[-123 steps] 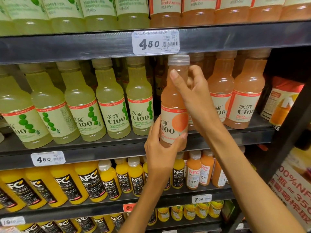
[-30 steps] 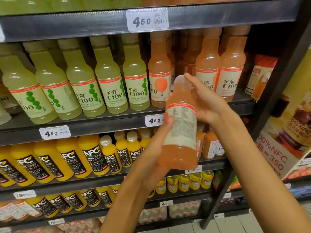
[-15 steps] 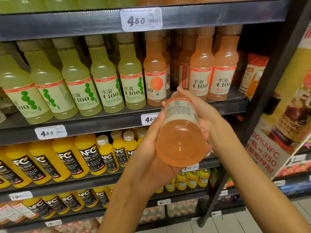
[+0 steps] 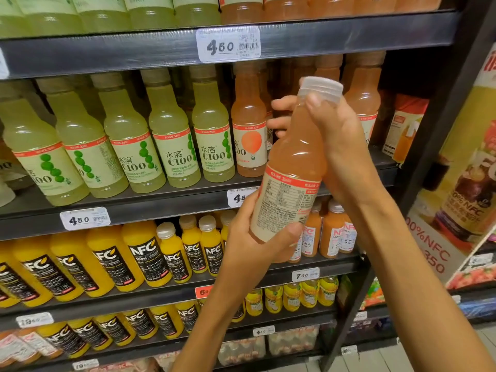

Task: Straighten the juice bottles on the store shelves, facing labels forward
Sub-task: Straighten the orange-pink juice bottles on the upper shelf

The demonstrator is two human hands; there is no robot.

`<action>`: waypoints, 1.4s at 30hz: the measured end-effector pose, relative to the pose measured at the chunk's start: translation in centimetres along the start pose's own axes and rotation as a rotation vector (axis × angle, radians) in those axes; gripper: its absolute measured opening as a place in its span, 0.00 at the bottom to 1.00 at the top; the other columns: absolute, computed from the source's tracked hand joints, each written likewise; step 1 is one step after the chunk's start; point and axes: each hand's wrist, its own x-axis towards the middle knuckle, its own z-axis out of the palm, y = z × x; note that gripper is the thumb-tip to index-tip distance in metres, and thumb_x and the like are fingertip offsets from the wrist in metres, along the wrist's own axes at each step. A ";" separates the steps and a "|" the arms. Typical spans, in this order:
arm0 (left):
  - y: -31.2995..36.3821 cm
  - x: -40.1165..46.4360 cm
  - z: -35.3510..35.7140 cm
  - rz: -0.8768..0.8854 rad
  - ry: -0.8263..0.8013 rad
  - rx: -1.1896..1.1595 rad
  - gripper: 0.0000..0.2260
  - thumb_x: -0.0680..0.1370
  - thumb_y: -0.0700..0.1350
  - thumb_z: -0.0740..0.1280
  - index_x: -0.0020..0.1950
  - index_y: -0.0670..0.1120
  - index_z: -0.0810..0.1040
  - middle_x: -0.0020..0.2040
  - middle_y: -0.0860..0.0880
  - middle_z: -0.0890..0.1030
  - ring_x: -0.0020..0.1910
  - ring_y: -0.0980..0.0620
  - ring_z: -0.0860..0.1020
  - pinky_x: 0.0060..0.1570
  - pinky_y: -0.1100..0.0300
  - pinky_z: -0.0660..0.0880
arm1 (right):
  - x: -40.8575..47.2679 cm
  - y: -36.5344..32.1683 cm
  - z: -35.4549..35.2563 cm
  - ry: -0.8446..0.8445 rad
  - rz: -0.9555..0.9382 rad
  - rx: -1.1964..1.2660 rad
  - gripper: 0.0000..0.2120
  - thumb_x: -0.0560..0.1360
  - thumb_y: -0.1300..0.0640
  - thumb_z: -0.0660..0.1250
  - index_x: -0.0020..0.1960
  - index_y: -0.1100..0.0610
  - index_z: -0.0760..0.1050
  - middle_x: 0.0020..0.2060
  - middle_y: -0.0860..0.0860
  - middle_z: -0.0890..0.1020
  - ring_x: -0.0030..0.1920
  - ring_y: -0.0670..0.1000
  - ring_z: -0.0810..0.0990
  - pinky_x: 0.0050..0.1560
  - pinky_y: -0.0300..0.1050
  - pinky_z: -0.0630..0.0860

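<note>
While the right hand (image 4: 339, 135) clasps the neck just under the ribbed translucent cap and the left hand (image 4: 257, 240) cups the base, the orange juice bottle (image 4: 292, 167) is held off the shelf, in front of its row. Half a second ago it lay tipped, bottom toward the viewer; now it stands nearly upright, leaning right. Its fine-print back panel faces outward, so I judge a further turn is needed before reshelving. Smooth clear plastic, tapered shoulder, pale paper-like label with red band. Behind, green bottles (image 4: 171, 135) and an orange neighbour (image 4: 248, 130) line the dark middle shelf (image 4: 150, 208), labels unevenly turned.
</note>
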 end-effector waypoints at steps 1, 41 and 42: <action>-0.3 0.1 0.0 0.035 0.048 0.023 0.27 0.68 0.48 0.74 0.64 0.50 0.71 0.53 0.59 0.82 0.52 0.61 0.81 0.46 0.71 0.75 | -0.4 0.0 0.1 -0.022 0.011 -0.047 0.16 0.77 0.52 0.60 0.62 0.58 0.66 0.49 0.52 0.83 0.47 0.52 0.83 0.45 0.44 0.79; -1.0 -0.4 0.0 -0.347 -0.228 -0.430 0.39 0.66 0.72 0.67 0.69 0.49 0.71 0.62 0.44 0.79 0.55 0.46 0.80 0.56 0.47 0.76 | -0.4 0.5 0.0 -0.295 0.274 0.192 0.24 0.73 0.42 0.56 0.57 0.59 0.72 0.45 0.55 0.82 0.49 0.56 0.82 0.54 0.52 0.78; -1.2 -0.5 0.0 -0.336 -0.236 -0.429 0.37 0.68 0.71 0.65 0.69 0.49 0.72 0.62 0.44 0.79 0.55 0.47 0.80 0.57 0.47 0.75 | -0.6 0.8 0.0 -0.292 0.282 0.206 0.23 0.73 0.43 0.57 0.57 0.60 0.73 0.45 0.55 0.81 0.48 0.55 0.82 0.54 0.53 0.76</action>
